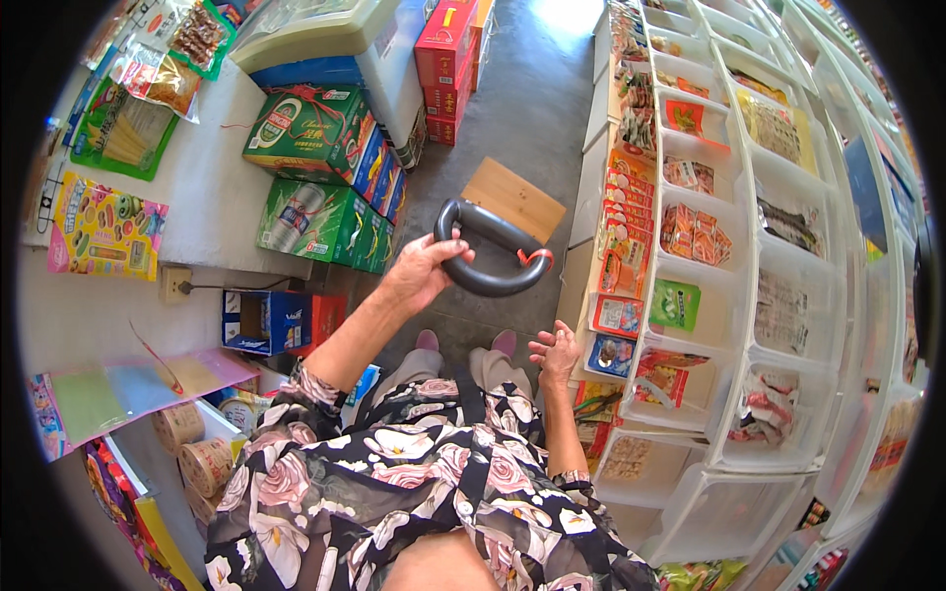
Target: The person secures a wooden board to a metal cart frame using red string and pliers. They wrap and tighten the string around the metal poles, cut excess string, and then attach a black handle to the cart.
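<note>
My left hand reaches forward over the aisle, its thumb and fingers wrapped round one end of a thick, black, D-shaped loop. The loop is smooth and tube-like, and a red tie is knotted at its right end. What it is for does not show. Lower and to the right, my right hand is held up near the shelf edge with fingers apart and nothing in it. A flat tan board lies on the floor beyond the loop.
On the right, white shelf bins hold several small snack packets. Green drink cartons stack at the left below a white freezer, with red boxes farther back. A blue open box stands near the left wall.
</note>
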`<act>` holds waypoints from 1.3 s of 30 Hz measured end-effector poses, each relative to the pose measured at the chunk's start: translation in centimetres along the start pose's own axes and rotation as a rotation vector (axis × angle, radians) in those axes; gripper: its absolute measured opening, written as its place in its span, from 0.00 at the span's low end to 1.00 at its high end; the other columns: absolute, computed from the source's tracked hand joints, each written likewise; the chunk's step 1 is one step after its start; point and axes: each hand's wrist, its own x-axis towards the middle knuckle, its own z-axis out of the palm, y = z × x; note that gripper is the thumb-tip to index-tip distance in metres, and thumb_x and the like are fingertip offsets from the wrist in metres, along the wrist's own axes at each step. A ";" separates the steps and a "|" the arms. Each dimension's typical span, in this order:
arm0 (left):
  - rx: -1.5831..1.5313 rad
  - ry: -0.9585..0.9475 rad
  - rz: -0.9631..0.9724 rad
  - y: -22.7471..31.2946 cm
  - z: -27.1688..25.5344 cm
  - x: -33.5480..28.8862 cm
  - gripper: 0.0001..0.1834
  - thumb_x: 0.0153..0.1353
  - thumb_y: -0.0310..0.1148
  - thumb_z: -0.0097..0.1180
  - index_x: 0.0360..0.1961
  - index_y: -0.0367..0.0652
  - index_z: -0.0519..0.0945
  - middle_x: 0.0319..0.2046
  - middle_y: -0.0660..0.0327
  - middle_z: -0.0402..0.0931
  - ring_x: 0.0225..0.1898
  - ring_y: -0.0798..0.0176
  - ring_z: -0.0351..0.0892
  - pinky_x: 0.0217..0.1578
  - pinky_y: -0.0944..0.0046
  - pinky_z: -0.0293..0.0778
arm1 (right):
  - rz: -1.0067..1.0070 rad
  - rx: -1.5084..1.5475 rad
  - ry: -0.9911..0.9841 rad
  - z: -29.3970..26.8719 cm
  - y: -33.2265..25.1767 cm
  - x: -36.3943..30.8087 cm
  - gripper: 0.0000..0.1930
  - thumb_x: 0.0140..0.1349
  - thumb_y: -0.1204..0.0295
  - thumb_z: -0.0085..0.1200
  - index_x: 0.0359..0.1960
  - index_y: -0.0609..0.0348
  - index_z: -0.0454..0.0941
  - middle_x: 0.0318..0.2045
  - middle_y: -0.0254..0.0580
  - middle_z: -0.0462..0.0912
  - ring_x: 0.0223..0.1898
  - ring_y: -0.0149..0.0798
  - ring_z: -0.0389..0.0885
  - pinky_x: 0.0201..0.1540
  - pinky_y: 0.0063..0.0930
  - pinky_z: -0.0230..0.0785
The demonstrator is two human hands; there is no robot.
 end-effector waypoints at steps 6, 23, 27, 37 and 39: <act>0.063 -0.080 -0.065 3.0 4.6 3.6 0.09 0.61 0.28 0.53 0.39 0.32 0.72 0.35 0.52 0.76 0.39 0.57 0.78 0.45 0.58 0.76 | 0.048 0.067 0.016 -0.3 2.3 -2.1 0.16 0.68 0.66 0.33 0.51 0.59 0.67 0.28 0.41 0.77 0.17 0.32 0.77 0.10 0.21 0.62; 0.324 0.034 -0.238 0.2 -7.4 -3.9 0.21 0.66 0.47 0.42 0.50 0.44 0.72 0.39 0.57 0.79 0.43 0.59 0.78 0.41 0.58 0.75 | -0.250 -0.107 0.186 -0.8 4.1 -6.8 0.15 0.67 0.69 0.36 0.47 0.65 0.70 0.25 0.41 0.78 0.16 0.26 0.71 0.20 0.21 0.65; 0.816 -0.133 -0.298 -4.4 -10.0 -8.8 0.25 0.58 0.40 0.54 0.55 0.40 0.68 0.43 0.56 0.77 0.46 0.60 0.76 0.47 0.60 0.71 | -0.625 -0.216 0.165 -0.4 2.5 -9.2 0.15 0.68 0.70 0.36 0.49 0.65 0.69 0.26 0.36 0.75 0.21 0.25 0.68 0.25 0.18 0.63; 0.390 -0.486 0.032 -5.6 -1.9 -11.5 0.17 0.64 0.35 0.49 0.51 0.38 0.67 0.39 0.58 0.73 0.42 0.68 0.73 0.43 0.67 0.71 | -0.963 -0.964 -0.659 -0.5 2.2 -12.2 0.12 0.55 0.82 0.45 0.39 0.57 0.75 0.32 0.47 0.78 0.31 0.50 0.78 0.30 0.38 0.70; 0.265 -0.377 0.024 -3.8 -2.0 -12.1 0.11 0.67 0.35 0.45 0.37 0.37 0.75 0.24 0.64 0.75 0.30 0.70 0.77 0.37 0.67 0.75 | -0.920 -1.028 -0.732 -0.4 1.4 -12.8 0.11 0.56 0.82 0.45 0.40 0.57 0.75 0.33 0.47 0.79 0.32 0.49 0.79 0.32 0.36 0.71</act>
